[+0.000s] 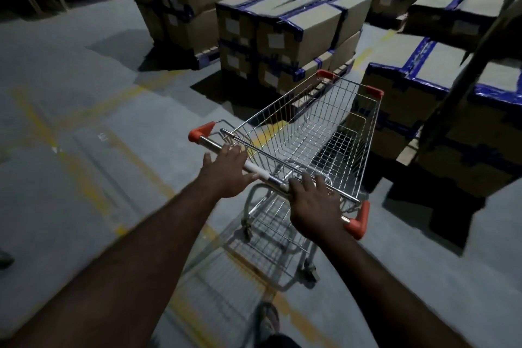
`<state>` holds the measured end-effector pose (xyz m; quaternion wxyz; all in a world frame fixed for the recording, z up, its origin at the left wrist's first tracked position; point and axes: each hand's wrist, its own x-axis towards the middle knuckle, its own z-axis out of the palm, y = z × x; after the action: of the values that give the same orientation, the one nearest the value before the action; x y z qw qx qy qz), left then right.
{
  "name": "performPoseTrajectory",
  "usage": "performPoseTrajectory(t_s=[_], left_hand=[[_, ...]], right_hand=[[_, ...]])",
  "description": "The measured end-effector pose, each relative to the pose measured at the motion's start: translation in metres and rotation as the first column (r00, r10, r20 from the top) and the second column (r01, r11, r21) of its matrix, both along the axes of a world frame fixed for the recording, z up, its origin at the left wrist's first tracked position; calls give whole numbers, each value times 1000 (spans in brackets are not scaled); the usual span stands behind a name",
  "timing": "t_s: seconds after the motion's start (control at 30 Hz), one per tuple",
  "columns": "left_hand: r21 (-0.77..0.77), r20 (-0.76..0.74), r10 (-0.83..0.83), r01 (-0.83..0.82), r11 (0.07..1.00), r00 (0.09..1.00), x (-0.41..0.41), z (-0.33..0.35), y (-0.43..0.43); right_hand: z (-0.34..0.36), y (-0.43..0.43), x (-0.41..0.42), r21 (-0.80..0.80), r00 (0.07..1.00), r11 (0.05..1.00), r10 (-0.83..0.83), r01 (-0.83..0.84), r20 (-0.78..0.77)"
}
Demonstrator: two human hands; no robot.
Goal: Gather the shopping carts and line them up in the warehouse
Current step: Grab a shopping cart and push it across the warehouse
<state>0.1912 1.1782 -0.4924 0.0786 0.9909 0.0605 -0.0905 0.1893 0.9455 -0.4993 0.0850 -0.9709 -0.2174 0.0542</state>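
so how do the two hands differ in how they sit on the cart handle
The left hand lies loosely over the handle bar, fingers spread and mostly straight, thumb sticking up; the right hand has its fingers curled over the bar. The left hand sits nearer the middle of the bar; the right hand sits close to the orange end cap. Both rest palm down on the same shopping cart.
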Motion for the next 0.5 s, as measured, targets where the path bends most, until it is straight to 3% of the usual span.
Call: performPoseTrajectory(t_s=[0.13,0.33,0.5], left_hand=[[30,-9,-3,3,1000,1000,32,1,40],[74,6,24,-24,997,1000,64,-10,72],[83,100,0,-8,997,995,105,-7,104]], right_hand=[[3,43,32,-17,999,1000,-4,3,-38],[-11,84,73,-14,996,999,52,-51,77],[-6,110,117,102,997,993,49,-55,63]])
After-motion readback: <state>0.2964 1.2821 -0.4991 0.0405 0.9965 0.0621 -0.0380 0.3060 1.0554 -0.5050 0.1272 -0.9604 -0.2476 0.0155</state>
